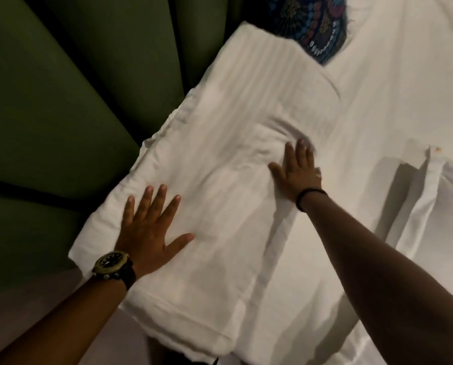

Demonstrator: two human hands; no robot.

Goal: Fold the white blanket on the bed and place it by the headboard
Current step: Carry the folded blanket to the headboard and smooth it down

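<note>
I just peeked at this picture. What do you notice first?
Two hands pressing flat on a folded white blanket in the middle: the left hand with a chunky wristwatch, the right hand farther up. The blanket lies beside the green padded headboard, and a dark patterned cloth peeks in at the top.

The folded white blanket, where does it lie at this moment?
In the head view the folded white blanket lies on the bed's left side against the green headboard, under the flat left hand and right hand, just below the patterned pillow.
</note>
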